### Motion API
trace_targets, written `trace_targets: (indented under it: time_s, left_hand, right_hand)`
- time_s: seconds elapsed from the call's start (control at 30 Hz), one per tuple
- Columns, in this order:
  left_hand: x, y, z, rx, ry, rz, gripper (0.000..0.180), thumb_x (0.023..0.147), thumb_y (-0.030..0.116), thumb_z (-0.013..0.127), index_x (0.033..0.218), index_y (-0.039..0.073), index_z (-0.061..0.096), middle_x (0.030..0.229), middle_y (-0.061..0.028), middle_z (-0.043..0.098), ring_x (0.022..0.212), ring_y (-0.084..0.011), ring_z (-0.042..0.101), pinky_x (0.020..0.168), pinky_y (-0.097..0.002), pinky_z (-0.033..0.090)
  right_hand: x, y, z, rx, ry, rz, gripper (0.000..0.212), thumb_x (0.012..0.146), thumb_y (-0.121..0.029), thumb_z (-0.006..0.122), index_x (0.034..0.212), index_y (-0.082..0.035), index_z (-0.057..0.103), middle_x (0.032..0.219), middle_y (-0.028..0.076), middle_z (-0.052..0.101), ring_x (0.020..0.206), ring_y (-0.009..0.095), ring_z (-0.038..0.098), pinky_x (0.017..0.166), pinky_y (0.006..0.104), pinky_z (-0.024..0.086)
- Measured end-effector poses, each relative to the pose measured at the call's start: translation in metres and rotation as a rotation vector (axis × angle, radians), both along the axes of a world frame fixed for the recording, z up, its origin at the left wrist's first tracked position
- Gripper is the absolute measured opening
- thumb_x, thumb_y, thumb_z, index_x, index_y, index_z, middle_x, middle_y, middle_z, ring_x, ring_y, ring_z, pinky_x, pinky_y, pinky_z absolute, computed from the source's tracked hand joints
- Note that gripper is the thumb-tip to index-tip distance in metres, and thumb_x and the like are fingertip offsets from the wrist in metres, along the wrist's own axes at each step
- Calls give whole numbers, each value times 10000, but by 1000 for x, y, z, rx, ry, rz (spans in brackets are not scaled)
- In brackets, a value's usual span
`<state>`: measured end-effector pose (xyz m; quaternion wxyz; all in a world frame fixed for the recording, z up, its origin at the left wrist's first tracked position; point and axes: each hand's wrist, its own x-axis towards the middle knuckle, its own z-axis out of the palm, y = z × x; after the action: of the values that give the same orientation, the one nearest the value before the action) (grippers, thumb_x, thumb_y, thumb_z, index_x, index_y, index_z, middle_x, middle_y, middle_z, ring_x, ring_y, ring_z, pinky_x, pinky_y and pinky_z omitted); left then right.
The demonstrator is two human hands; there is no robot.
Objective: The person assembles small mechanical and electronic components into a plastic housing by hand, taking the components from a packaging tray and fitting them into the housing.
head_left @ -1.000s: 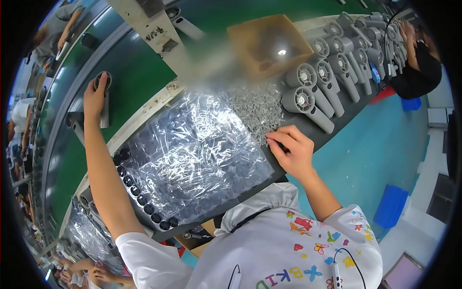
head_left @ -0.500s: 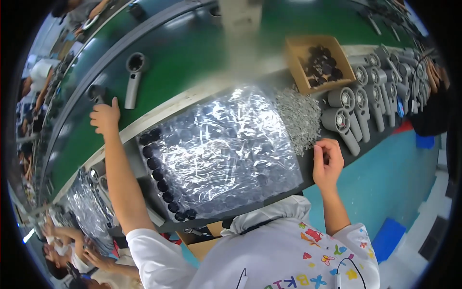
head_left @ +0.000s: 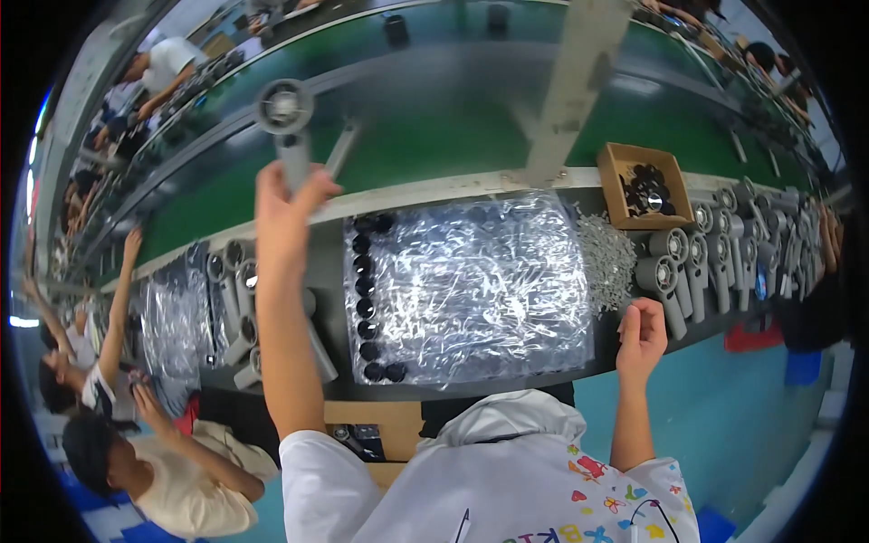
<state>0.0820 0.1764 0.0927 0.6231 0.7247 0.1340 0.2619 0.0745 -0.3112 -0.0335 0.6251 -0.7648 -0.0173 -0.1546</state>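
Left hand [head_left: 290,210] has come back from its reach toward the belt half a second ago; it now grips a gray fan [head_left: 291,149] by the handle. Fan is held up in front of the belt, ring-shaped head beyond the fingers. From where I stand, near to far:

- Cardboard box [head_left: 398,430], below the counter's near edge.
- Right hand [head_left: 641,339], at the near edge of the counter [head_left: 605,342], fingers curled toward the thumb; cannot tell whether anything is pinched.
- Clear plastic sheet [head_left: 480,299], mid-counter; black round caps [head_left: 365,308] line its left edge.
- Small gray pieces [head_left: 608,258], heaped just beside the sheet's right edge.
- More gray fans [head_left: 670,294], in rows toward the counter's right end.
- Open carton [head_left: 614,192] with black parts [head_left: 647,185], by the counter's far edge.
- Green belt [head_left: 434,145], past that edge; gray post [head_left: 579,90] stands before it.
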Motion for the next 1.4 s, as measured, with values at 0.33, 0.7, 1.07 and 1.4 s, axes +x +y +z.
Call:
trace_targets:
  time_s: [0.33, 0.7, 1.07, 1.4]
  left_hand:
    - [-107, -189, -54, -903, 215, -613, 549, 944, -20, 632, 1418, 48, 363, 1015, -119, 621, 746, -185, 642, 589, -330, 546]
    - [-127, -206, -56, -701, 97, -413, 541, 979, -42, 576, 1432, 53, 297, 1107, -118, 601, 720, -104, 597, 562, -250, 498]
    - [-136, -201, -60, -720, 104, -348, 536, 972, -66, 549, 1430, 51, 294, 1097, -117, 591, 687, -98, 583, 551, -245, 485]
    - [-144, -195, -67, -731, 71, -331, 559, 975, -61, 551, 1452, 50, 282, 1070, -112, 591, 681, -88, 576, 547, -241, 470]
  right_hand:
    - [-10, 132, 100, -112, -363, 619, 134, 836, 68, 713, 963, 28, 700, 1077, 146, 623, 864, 200, 628, 801, 311, 512]
    - [-12, 140, 89, -212, -329, 740, 153, 808, -6, 753, 960, -14, 748, 1158, 144, 606, 937, 231, 622, 769, 332, 522]
    - [-11, 150, 83, -220, -209, 822, 157, 796, -5, 776, 950, -35, 778, 1144, 111, 615, 1019, 226, 626, 810, 345, 530]
    - [-13, 161, 81, -118, -77, 907, 144, 793, 14, 775, 928, -38, 771, 1088, 94, 597, 1040, 252, 627, 879, 370, 534]
